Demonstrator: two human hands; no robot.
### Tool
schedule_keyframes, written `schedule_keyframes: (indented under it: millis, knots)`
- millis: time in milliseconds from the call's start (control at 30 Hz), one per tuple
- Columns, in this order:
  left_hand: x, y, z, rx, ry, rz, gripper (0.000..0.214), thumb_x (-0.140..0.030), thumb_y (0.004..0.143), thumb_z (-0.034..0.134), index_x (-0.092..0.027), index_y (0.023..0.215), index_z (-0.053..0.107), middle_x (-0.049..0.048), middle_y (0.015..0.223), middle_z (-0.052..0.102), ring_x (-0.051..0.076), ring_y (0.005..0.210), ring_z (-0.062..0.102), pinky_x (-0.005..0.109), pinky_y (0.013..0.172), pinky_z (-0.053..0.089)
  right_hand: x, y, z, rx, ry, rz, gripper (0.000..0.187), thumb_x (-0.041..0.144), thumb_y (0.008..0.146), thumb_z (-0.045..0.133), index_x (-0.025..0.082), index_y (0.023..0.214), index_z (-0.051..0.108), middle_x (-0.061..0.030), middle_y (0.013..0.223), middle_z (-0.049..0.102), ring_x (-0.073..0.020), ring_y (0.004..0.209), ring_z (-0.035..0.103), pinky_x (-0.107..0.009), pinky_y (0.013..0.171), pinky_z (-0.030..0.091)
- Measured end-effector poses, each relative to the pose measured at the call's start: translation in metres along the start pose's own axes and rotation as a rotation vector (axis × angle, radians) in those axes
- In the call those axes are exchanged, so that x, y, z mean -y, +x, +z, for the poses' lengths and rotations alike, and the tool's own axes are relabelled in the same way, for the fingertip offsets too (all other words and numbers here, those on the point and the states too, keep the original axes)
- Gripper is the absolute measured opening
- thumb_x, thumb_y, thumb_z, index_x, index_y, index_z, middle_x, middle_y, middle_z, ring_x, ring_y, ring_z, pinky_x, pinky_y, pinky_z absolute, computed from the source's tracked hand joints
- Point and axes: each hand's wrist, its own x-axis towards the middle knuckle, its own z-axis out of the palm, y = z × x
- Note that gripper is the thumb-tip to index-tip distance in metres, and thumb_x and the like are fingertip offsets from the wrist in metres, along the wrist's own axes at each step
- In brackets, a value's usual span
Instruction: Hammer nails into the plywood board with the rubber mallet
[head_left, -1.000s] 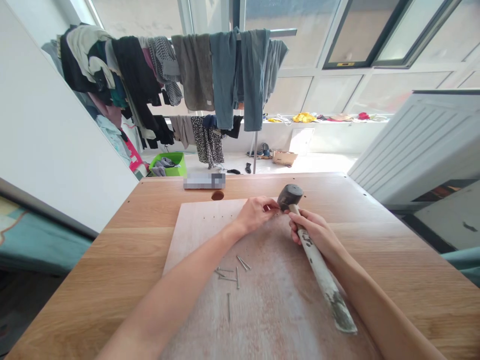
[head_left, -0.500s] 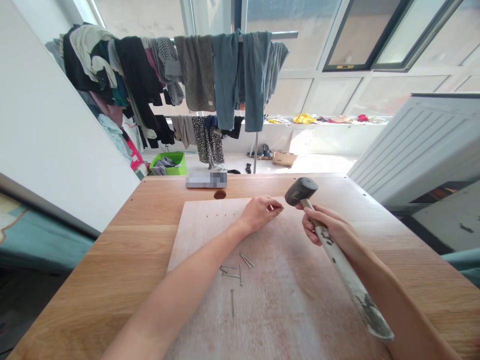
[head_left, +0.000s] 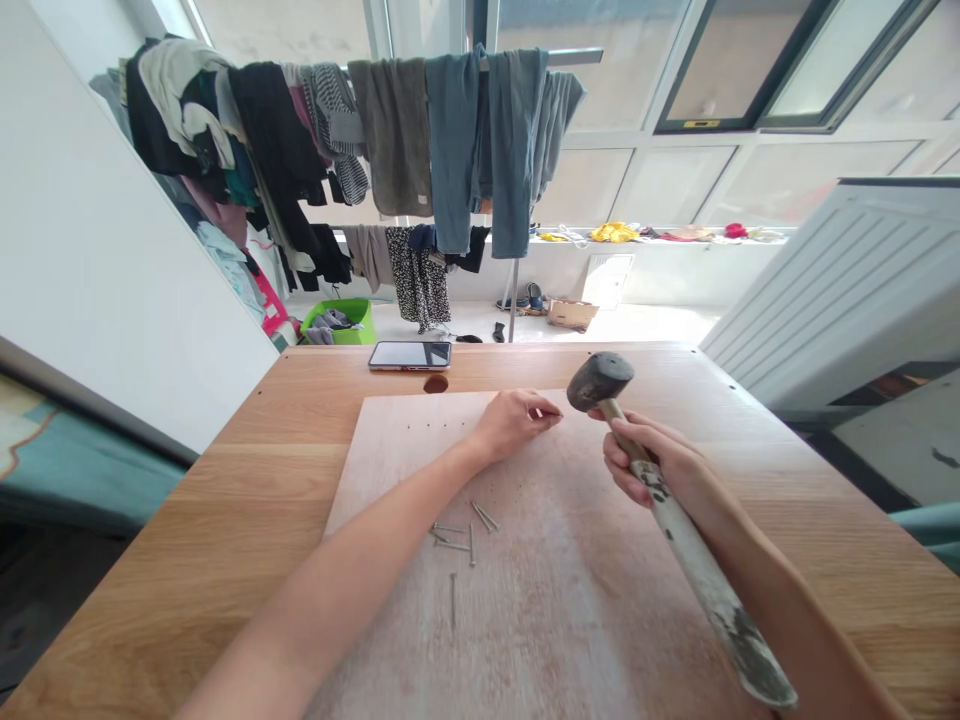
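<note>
My right hand [head_left: 649, 455] grips a mallet [head_left: 602, 380] by its worn, white-flecked handle, close under the dark head. The head is raised just right of my left hand [head_left: 517, 422]. That hand rests near the far edge of a pale wooden board [head_left: 570, 590], thumb and forefinger pinched together. Whatever is between those fingertips is too small to make out. Several loose nails [head_left: 472, 545] lie on the board by my left forearm, one of them [head_left: 453, 600] apart and nearer to me. A row of small dark dots [head_left: 428, 425] runs along the board's far left part.
Under the board is a wooden table [head_left: 247, 480] with a round hole [head_left: 436, 384] near its far edge. A phone [head_left: 410, 355] lies behind that hole. Beyond the table stand a clothes rack with hanging laundry [head_left: 450, 150], a green basket [head_left: 360, 318] and a cardboard box [head_left: 571, 314].
The view has shifted slightly, so the board and nails sit a little further left. Both hands keep nearly the same pose, and the mallet stays raised beside my left hand.
</note>
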Motion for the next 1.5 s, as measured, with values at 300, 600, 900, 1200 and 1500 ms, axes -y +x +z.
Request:
schedule_keyframes:
  millis: [300,600,900,1200,1500]
  knots:
    - [0.004,0.000,0.002,-0.010,0.037,-0.030,0.008,-0.021,0.080,0.071,-0.020,0.084,0.079,0.0004,0.077,0.068,0.010,0.066,0.059,0.021,0.065,0.048,0.001,-0.006,0.010,0.027,-0.040,0.009,0.041,0.041,0.086,0.061,0.017,0.119,0.055,0.0066,0.049,0.049,-0.0108,0.031,0.043,-0.019,0.029,0.029]
    - [-0.002,-0.002,0.001,-0.013,0.061,-0.059,0.011,-0.020,0.082,0.070,-0.021,0.087,0.080,0.0002,0.076,0.068,0.011,0.066,0.059,0.023,0.067,0.048,-0.001,-0.007,0.013,0.023,-0.084,-0.047,0.040,0.044,0.087,0.061,0.018,0.117,0.056,0.0066,0.049,0.048,-0.0115,0.032,0.043,-0.021,0.029,0.029]
    - [0.001,-0.001,0.002,-0.003,0.089,-0.030,0.010,-0.021,0.082,0.070,-0.020,0.085,0.080,0.0008,0.078,0.069,0.011,0.066,0.059,0.023,0.068,0.048,-0.003,-0.008,0.014,0.034,-0.155,-0.057,0.042,0.046,0.086,0.061,0.019,0.118,0.056,0.0073,0.051,0.048,-0.0100,0.032,0.041,-0.020,0.029,0.029]
    - [0.003,-0.001,0.002,-0.004,0.079,-0.013,0.011,-0.020,0.082,0.069,-0.020,0.085,0.080,0.0003,0.077,0.069,0.011,0.068,0.060,0.022,0.068,0.048,-0.010,-0.003,0.009,0.081,-0.155,-0.074,0.040,0.047,0.088,0.060,0.019,0.117,0.056,0.0074,0.052,0.049,-0.0092,0.031,0.042,-0.019,0.029,0.028]
    - [-0.002,-0.003,-0.004,0.036,0.079,-0.043,0.016,-0.030,0.079,0.073,-0.019,0.090,0.075,0.0008,0.083,0.063,0.012,0.070,0.060,0.025,0.073,0.050,-0.011,-0.002,0.012,0.060,-0.135,-0.066,0.043,0.048,0.087,0.062,0.018,0.117,0.056,0.0076,0.051,0.048,-0.0092,0.031,0.040,-0.020,0.029,0.028]
